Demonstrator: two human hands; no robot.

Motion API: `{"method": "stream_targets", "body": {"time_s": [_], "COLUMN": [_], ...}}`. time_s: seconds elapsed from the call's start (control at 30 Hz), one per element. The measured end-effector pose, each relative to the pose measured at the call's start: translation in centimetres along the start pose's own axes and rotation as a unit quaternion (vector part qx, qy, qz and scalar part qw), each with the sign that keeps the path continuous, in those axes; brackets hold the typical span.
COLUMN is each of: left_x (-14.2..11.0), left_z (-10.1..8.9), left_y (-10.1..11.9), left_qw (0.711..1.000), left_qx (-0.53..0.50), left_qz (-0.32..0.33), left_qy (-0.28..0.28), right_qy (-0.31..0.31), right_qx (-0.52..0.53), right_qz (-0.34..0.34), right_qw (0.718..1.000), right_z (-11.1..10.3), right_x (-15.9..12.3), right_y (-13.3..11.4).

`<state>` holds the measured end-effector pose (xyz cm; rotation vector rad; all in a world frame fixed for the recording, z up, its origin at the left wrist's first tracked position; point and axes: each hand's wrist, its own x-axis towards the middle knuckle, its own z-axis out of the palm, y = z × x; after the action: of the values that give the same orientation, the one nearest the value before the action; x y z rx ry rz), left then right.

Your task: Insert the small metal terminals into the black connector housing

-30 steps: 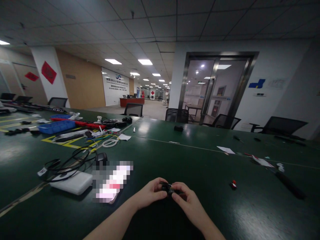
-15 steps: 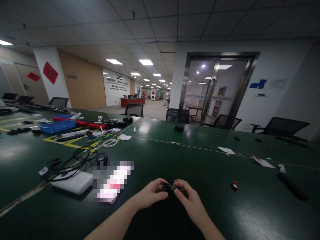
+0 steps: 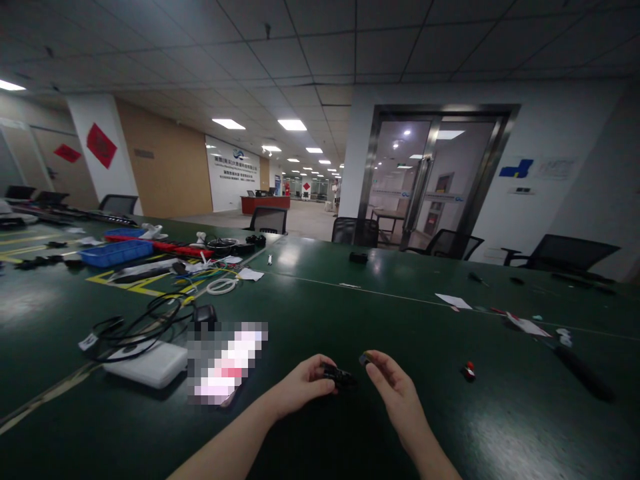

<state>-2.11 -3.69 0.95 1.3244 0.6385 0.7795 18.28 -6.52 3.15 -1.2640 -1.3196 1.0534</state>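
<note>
My left hand (image 3: 306, 384) is closed on a small black part (image 3: 341, 376), pinched between thumb and fingers, with its free end pointing right. A short gap away, my right hand (image 3: 393, 383) pinches a small dark piece (image 3: 365, 360) between thumb and index finger. Its exact kind is too small and dim to make out. Both hands hover over the near edge of the dark green table (image 3: 310, 320). To the left of my left hand lies a lit phone (image 3: 231, 367) with a blurred screen.
A white box (image 3: 147, 363) with black cables (image 3: 145, 320) and a black adapter (image 3: 205, 317) lies left. Farther back stands a blue tray (image 3: 116, 254). On the right are a small red item (image 3: 469, 371), a long black-handled tool (image 3: 585, 373) and papers (image 3: 453, 301).
My right hand has moved right, away from my left hand, carrying the small dark piece. The black part stays in my left hand, which has barely moved.
</note>
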Motion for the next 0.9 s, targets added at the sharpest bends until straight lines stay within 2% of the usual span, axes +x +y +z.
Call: {"method": "stream_targets", "body": {"time_s": [0.27, 0.47, 0.67, 0.9], "left_x": [0.2, 0.0, 0.0, 0.1], "left_z": [-0.2, -0.1, -0.1, -0.5], "left_y": [-0.4, -0.1, 0.0, -0.6], "left_qw": [1.0, 1.0, 1.0, 1.0], "left_qx": [-0.008, -0.001, 0.002, -0.004], "left_qz": [0.006, 0.0, -0.004, 0.005], "left_qy": [0.0, 0.005, 0.01, 0.0], "right_qy": [0.063, 0.099, 0.106, 0.108], "right_qx": [0.041, 0.06, 0.106, 0.108], "right_qz": [-0.004, 0.008, 0.02, 0.011], "right_qw": [0.997, 0.993, 0.988, 0.988], "right_z": [-0.3, -0.7, -1.0, -0.9], "right_x": [0.1, 0.5, 0.5, 0.4], "right_y": [0.0, 0.9, 0.8, 0.8]}}
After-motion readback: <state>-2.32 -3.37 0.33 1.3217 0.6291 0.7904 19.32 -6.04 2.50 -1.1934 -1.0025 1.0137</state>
